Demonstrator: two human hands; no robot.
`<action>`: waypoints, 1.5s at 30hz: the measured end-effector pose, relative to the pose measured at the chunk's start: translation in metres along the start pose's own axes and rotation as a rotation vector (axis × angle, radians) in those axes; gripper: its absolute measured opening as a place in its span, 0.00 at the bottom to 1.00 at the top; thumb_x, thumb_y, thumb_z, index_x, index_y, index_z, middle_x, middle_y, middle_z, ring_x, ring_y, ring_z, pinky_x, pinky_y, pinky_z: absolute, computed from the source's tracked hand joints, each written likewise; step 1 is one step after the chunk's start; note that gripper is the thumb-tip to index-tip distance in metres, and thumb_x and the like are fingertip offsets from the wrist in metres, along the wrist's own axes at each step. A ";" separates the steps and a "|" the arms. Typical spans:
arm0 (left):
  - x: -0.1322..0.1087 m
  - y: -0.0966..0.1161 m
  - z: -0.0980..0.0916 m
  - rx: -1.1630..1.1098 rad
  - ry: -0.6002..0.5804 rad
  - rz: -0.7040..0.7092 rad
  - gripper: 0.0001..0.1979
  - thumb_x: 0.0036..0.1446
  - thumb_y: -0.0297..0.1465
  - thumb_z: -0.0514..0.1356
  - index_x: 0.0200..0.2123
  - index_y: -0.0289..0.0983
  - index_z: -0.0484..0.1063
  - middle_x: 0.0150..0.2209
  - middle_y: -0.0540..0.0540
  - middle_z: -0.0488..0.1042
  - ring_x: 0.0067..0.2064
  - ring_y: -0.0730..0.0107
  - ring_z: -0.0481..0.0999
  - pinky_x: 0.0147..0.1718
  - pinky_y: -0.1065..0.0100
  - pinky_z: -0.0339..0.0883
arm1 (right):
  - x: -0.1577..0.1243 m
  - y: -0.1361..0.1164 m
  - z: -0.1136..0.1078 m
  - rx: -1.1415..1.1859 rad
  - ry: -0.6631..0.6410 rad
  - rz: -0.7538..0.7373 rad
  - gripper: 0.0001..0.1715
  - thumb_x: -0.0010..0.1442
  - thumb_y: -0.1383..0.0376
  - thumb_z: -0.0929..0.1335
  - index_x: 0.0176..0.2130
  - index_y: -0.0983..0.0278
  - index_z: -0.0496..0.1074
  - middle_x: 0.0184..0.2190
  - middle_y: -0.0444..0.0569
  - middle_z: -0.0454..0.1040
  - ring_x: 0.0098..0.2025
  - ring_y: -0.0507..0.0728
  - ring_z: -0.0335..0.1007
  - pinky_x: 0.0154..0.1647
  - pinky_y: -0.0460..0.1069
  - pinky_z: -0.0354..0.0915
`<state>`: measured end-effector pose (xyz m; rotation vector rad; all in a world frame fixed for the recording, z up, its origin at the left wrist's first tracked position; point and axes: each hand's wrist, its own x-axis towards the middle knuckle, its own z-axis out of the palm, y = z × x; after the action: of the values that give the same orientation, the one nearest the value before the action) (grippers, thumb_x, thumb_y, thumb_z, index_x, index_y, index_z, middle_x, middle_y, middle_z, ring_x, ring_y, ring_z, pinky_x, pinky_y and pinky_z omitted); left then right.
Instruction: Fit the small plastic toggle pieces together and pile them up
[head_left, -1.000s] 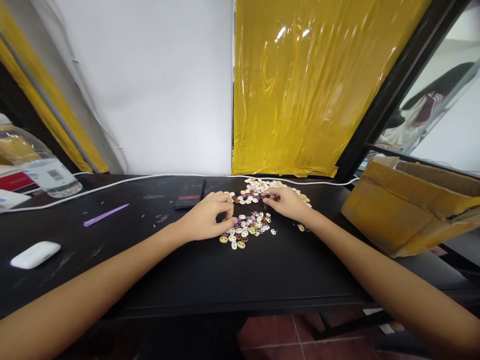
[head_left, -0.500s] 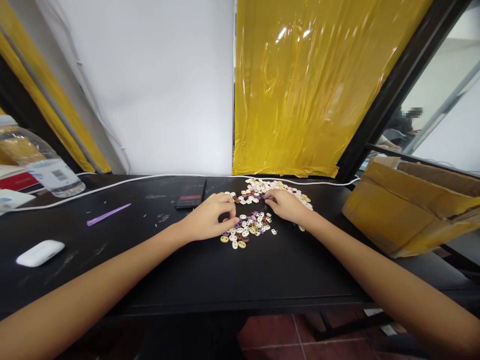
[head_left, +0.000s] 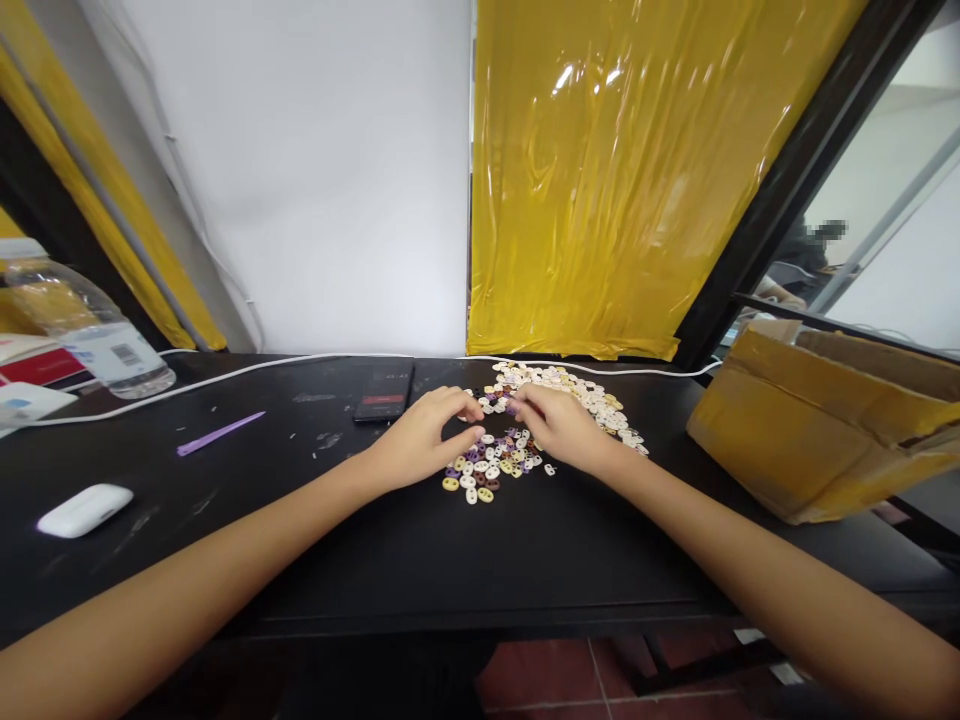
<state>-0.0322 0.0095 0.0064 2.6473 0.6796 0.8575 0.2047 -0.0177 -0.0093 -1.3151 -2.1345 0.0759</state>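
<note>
Small oval two-holed pieces, like buttons, lie on the black table in white, yellow, brown and purple. A near cluster (head_left: 484,475) sits below my hands, and a larger, mostly white pile (head_left: 592,392) spreads behind my right hand. My left hand (head_left: 431,432) hovers at the near cluster's left side, thumb and fingers apart with nothing visible between them. My right hand (head_left: 559,425) is closed in a pinch between the two groups. At its fingertips shows a small purple piece (head_left: 512,407), partly covered by the fingers.
A phone (head_left: 381,392) lies behind my left hand. Further left are a purple strip (head_left: 221,433), a white earbud case (head_left: 85,510) and a plastic bottle (head_left: 112,345). A white cable (head_left: 247,369) runs along the back. A taped cardboard box (head_left: 795,430) stands at right.
My left thumb and fingers have spread further apart. My right hand has shifted slightly left and nearer, toward my left hand, uncovering more of the pile behind it.
</note>
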 end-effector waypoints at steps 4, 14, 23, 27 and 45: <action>0.000 0.007 0.003 -0.054 -0.005 -0.001 0.07 0.63 0.35 0.59 0.41 0.38 0.71 0.38 0.47 0.76 0.42 0.64 0.74 0.44 0.62 0.66 | -0.008 -0.028 0.005 0.143 -0.024 -0.168 0.07 0.68 0.66 0.60 0.38 0.61 0.67 0.33 0.47 0.74 0.32 0.54 0.69 0.35 0.47 0.61; 0.000 0.014 0.006 -0.064 0.085 0.029 0.11 0.63 0.35 0.60 0.31 0.37 0.76 0.29 0.49 0.78 0.32 0.69 0.75 0.36 0.67 0.64 | -0.011 -0.030 0.004 0.308 0.024 -0.118 0.09 0.65 0.61 0.65 0.33 0.61 0.66 0.29 0.45 0.72 0.30 0.52 0.68 0.33 0.47 0.61; 0.000 0.011 0.002 -0.077 0.040 0.040 0.11 0.66 0.34 0.57 0.34 0.36 0.77 0.33 0.48 0.79 0.35 0.69 0.76 0.38 0.67 0.65 | -0.008 -0.026 0.001 0.263 0.023 -0.168 0.03 0.63 0.68 0.63 0.35 0.62 0.65 0.28 0.44 0.70 0.27 0.51 0.64 0.30 0.46 0.59; 0.000 0.008 -0.005 -0.059 0.051 0.030 0.11 0.65 0.32 0.57 0.30 0.36 0.74 0.29 0.50 0.77 0.33 0.70 0.75 0.39 0.66 0.64 | -0.006 -0.007 -0.008 0.254 0.037 -0.088 0.05 0.59 0.68 0.65 0.30 0.63 0.66 0.23 0.42 0.68 0.24 0.50 0.61 0.27 0.46 0.57; 0.000 -0.006 0.000 0.061 -0.094 0.077 0.08 0.61 0.27 0.56 0.38 0.38 0.76 0.38 0.46 0.77 0.43 0.63 0.74 0.46 0.59 0.64 | 0.009 0.023 0.002 -0.059 -0.082 0.176 0.10 0.59 0.58 0.70 0.36 0.61 0.78 0.24 0.43 0.74 0.25 0.52 0.65 0.27 0.47 0.53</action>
<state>-0.0340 0.0145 0.0043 2.7639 0.5934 0.7371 0.2187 0.0014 -0.0148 -1.5571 -2.0982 0.1428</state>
